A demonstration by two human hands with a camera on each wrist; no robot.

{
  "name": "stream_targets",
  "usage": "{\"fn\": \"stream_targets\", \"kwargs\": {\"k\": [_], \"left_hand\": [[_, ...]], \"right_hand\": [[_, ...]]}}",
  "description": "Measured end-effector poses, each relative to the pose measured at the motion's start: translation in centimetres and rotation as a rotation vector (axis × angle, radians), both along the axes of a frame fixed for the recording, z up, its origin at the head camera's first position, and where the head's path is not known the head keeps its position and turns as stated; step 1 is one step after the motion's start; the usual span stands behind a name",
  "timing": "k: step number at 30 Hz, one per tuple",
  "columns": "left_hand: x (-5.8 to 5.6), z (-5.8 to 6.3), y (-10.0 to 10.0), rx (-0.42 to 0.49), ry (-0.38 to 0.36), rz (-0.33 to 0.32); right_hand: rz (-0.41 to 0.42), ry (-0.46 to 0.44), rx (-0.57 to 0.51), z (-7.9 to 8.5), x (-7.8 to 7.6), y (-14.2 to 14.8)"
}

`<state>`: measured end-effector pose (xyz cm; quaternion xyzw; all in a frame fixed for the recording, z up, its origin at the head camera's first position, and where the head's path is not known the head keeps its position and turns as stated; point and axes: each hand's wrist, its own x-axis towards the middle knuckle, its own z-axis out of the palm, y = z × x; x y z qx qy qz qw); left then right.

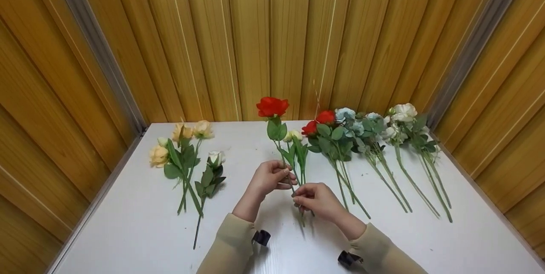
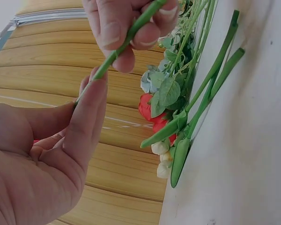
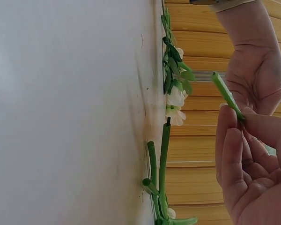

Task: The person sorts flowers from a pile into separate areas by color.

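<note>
A single red artificial rose (image 1: 272, 106) stands raised and slightly tilted over the white table, its bloom near the back edge. Its green stem (image 2: 113, 55) runs down through both hands. My left hand (image 1: 269, 177) pinches the stem between thumb and fingers partway along. Lower down, my right hand (image 1: 318, 200) pinches it close to the bottom end, and the cut tip (image 3: 215, 76) pokes out past the fingers. Behind the hands, pale-budded tulips (image 1: 301, 152) lie on the table, their stems partly covered by the right hand.
Right of the hands lie red roses (image 1: 325, 117), pale blue flowers (image 1: 345, 115) and white flowers (image 1: 403, 113), stems toward the front. At left are peach flowers (image 1: 159, 156) and a white rose (image 1: 216, 158). Wood-patterned panels (image 1: 251, 44) enclose the table's (image 1: 127, 223) back and sides.
</note>
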<state>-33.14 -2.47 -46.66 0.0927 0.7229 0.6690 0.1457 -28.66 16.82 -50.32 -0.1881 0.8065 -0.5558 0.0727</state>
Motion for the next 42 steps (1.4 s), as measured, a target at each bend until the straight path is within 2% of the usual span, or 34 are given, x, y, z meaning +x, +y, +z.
{"fn": "stream_targets", "kwargs": {"k": [4,8,12,16,20,26,32,35,39,42], "left_hand": [[0.0,0.0,-0.3,-0.061,0.031,0.011],[-0.3,0.3,-1.2,-0.132,0.043,0.054],[-0.6,0.7,-2.5,-0.196,0.043,0.113],[-0.9,1.1,-4.0,-0.233,0.048,0.165],[-1.2,1.3,-5.5,-0.258,0.041,0.221],[-1.6,1.2,-8.4,-0.352,0.032,0.359],[-1.5,0.8,-11.5,-0.588,0.050,0.490],[-1.4,0.5,-12.5,-0.691,0.045,0.515],[-1.2,0.0,-13.2,-0.770,0.038,0.523],[-1.2,-0.3,-13.4,-0.823,0.019,0.522]], "right_hand": [[0.000,0.027,0.030,0.1,-0.4,0.5],[-0.043,0.060,0.047,0.3,-1.1,1.6],[-0.142,0.074,0.109,0.7,-2.0,3.4],[-0.281,0.061,0.232,1.3,-2.9,5.7],[-0.372,0.034,0.357,1.7,-3.6,8.3],[-0.403,-0.010,0.457,1.8,-4.1,11.0],[-0.411,0.001,0.552,1.1,-4.3,11.9],[-0.423,0.006,0.599,0.6,-4.4,12.0],[-0.443,0.006,0.629,0.1,-4.5,12.1],[-0.444,-0.026,0.632,0.1,-4.6,12.2]]}}
